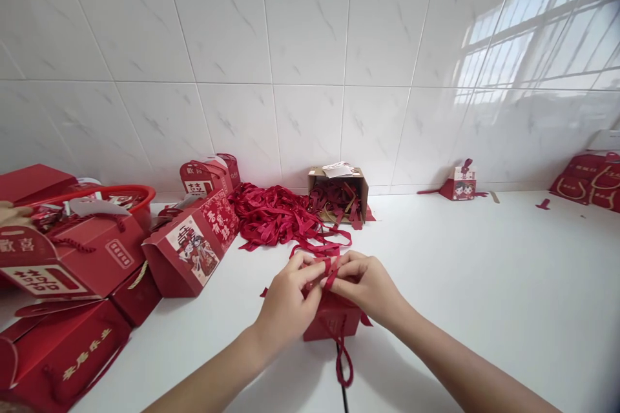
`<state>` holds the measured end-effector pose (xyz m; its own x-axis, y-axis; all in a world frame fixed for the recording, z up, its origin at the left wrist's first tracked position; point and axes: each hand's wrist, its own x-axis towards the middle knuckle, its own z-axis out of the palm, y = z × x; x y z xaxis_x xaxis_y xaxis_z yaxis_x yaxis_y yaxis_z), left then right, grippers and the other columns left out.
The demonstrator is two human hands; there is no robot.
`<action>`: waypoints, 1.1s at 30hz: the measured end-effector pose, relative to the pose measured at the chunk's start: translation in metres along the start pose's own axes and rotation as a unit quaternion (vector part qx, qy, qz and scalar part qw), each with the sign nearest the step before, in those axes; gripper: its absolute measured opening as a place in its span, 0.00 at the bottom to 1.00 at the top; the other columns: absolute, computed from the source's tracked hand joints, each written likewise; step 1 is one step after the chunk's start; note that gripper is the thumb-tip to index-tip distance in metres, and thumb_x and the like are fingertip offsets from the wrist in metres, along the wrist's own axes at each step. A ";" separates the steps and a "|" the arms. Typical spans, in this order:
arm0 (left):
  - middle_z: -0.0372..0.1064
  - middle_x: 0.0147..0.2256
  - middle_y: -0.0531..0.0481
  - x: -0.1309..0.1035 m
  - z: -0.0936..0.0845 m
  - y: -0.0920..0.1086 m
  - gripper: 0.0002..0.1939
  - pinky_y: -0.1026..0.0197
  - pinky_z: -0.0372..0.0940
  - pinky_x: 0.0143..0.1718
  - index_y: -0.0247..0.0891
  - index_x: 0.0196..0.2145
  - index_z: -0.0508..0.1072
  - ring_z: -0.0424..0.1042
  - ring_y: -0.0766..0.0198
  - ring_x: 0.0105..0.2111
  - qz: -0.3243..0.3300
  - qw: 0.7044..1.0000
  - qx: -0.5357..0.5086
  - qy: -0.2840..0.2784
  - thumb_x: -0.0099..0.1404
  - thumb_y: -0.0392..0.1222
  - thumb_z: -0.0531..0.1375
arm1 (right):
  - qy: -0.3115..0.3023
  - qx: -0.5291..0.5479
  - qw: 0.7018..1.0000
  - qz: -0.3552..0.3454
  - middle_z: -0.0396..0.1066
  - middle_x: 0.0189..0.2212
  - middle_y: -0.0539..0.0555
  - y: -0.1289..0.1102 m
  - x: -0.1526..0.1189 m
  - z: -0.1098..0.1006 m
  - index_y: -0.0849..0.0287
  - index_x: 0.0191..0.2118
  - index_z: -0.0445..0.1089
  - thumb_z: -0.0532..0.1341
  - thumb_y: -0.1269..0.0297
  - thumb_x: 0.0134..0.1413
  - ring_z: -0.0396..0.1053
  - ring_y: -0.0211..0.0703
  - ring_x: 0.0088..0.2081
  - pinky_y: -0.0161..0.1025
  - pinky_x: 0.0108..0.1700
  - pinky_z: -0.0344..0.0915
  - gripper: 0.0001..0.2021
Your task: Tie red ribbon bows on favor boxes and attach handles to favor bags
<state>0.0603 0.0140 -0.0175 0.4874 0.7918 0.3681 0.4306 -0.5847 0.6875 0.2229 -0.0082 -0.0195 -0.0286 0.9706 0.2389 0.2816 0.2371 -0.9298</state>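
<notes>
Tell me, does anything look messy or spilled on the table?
Yes, a bit. The brown cardboard box at the wall opens toward us, with dark ribbons poking out. Beside it, the red ribbon heap looks tangled. Nothing looks clearly damaged.

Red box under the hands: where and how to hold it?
Grip the red box low, probably by its side walls, from left and right. Its lower part looks boxy, the left hand and right hand crowd the ribbon on top, and a cord loop is in front.

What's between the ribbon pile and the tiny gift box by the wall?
An open cardboard box of ribbons, then mostly bare white tabletop, in the head view.
</notes>
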 end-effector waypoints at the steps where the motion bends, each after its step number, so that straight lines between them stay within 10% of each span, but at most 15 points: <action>1: 0.63 0.37 0.45 -0.001 0.002 -0.002 0.14 0.63 0.64 0.34 0.37 0.36 0.75 0.67 0.63 0.34 0.018 1.000 0.016 0.009 0.63 0.33 0.50 | 0.000 -0.010 1.000 0.002 0.65 0.28 0.52 -0.001 0.001 0.001 0.59 0.17 0.70 0.64 0.64 0.42 0.63 0.40 0.31 0.37 0.33 0.61 0.09; 12: 0.61 0.44 0.42 0.006 -0.008 -0.027 0.16 0.62 0.66 0.32 0.41 0.39 0.77 0.68 0.67 0.31 0.181 0.983 -0.017 -0.035 0.67 0.35 0.49 | -0.168 -0.032 0.983 0.067 0.50 0.16 0.43 -0.015 0.013 -0.015 0.59 0.16 0.58 0.56 0.73 0.34 0.46 0.31 0.21 0.33 0.22 0.43 0.06; 23: 0.65 0.35 0.47 0.012 -0.025 -0.025 0.03 0.66 0.56 0.23 0.36 0.26 0.72 0.63 0.68 0.27 0.028 0.999 -0.044 0.003 0.53 0.33 0.58 | -0.128 -0.132 0.982 0.053 0.64 0.25 0.50 -0.009 0.016 -0.033 0.60 0.18 0.65 0.59 0.71 0.35 0.58 0.35 0.26 0.34 0.27 0.55 0.03; 33: 0.67 0.50 0.45 0.016 -0.043 -0.030 0.10 0.53 0.61 0.51 0.37 0.23 0.65 0.65 0.54 0.51 -0.064 0.978 -0.148 -0.130 0.59 0.41 0.51 | -0.070 -0.203 0.977 -0.008 0.64 0.37 0.54 0.001 0.007 -0.043 0.58 0.20 0.60 0.58 0.70 0.43 0.63 0.47 0.43 0.44 0.45 0.60 0.07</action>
<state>0.0222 0.0517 -0.0054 0.6366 0.7616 0.1215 0.2818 -0.3763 0.8826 0.2646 -0.0026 -0.0070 -0.1587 0.9696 0.1864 0.6367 0.2448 -0.7312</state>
